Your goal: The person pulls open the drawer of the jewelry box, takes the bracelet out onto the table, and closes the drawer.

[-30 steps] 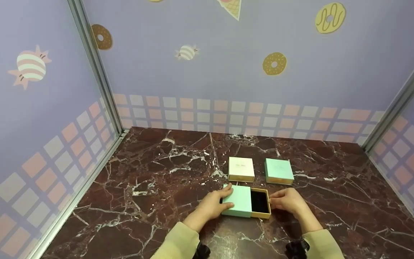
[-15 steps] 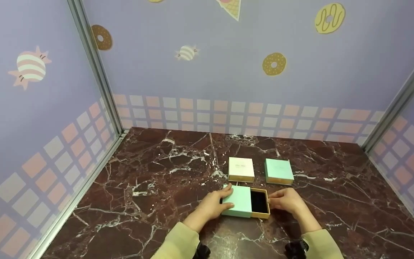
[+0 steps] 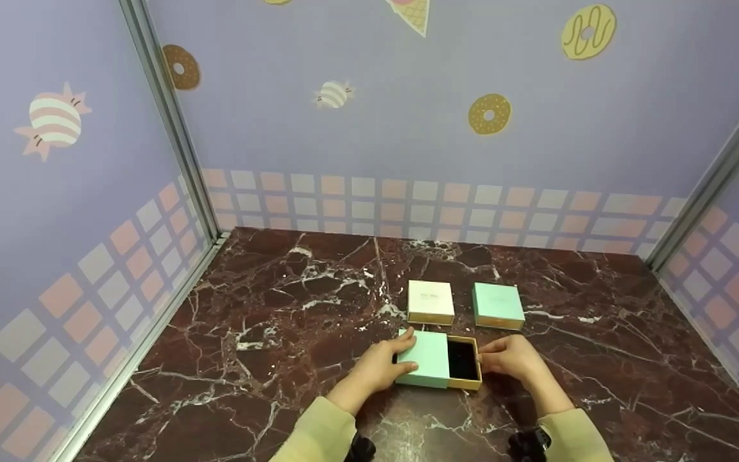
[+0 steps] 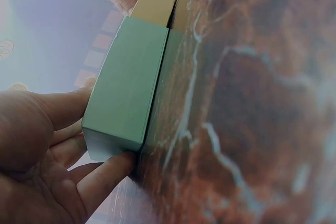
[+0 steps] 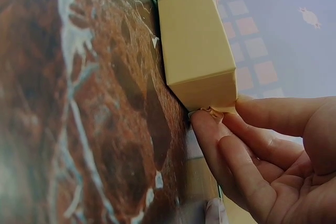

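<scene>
A mint green box sleeve lies on the marble table, its gold drawer pulled partly out to the right, showing a black lining. My left hand grips the sleeve at its left end, thumb and fingers around it; the left wrist view shows this hand at the green end. At the drawer's right end, my right hand pinches a small ribbon-like tab, seen in the right wrist view beside the gold drawer face.
Behind the drawer box stand a closed cream box and, to its right, a closed mint box. The marble table is bounded by patterned walls at the back and both sides.
The drawer's right end and my right hand have shifted very slightly left since one second ago. My left hand has stayed on the sleeve.
</scene>
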{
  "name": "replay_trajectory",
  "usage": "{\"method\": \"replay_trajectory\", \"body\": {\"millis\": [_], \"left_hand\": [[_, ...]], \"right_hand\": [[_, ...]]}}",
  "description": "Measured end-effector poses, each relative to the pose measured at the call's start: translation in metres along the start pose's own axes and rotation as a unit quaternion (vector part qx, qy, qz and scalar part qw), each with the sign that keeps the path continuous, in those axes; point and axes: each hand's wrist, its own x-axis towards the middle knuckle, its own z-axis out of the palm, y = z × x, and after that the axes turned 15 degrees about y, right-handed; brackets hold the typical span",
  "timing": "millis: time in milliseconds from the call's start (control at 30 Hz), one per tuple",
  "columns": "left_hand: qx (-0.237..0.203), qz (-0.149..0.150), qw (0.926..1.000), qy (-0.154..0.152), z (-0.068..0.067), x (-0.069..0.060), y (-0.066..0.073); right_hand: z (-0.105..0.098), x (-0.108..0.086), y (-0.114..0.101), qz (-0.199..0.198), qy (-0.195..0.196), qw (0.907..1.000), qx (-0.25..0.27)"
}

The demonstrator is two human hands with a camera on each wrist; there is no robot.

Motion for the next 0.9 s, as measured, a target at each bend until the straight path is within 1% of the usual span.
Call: {"method": "replay_trajectory", "body": {"millis": [133, 267, 500, 567, 767, 900], "left_hand": [[0.001, 0.000, 1.0000, 0.001, -0.0002, -0.0003, -0.0003], [-0.001, 0.002, 1.0000, 0.000, 0.0002, -0.0004, -0.0007], [0.005, 0.004, 1.0000, 0.001, 0.0003, -0.0003, -0.0003], [0.006, 0.004, 1.0000, 0.001, 0.0004, 0.0000, -0.0005], [0.007, 0.002, 1.0000, -0.001, 0.0008, 0.0008, -0.0010], [0.007, 0.004, 1.0000, -0.002, 0.0006, 0.0010, -0.0008]], "right_hand": [[0.0006, 0.0002, -0.0004, -0.007, -0.002, 1.0000, 0.000], [0.0026, 0.0006, -0.0005, -0.008, 0.003, 0.9999, -0.011], [0.0025, 0.0008, -0.0008, -0.013, -0.010, 0.9999, 0.003], [0.0023, 0.0007, -0.0013, -0.014, -0.008, 0.9999, 0.001], [0.0042, -0.0003, -0.0028, -0.006, 0.006, 0.9998, -0.016], [0.0058, -0.0005, -0.0034, 0.000, 0.006, 0.9999, -0.012]]}}
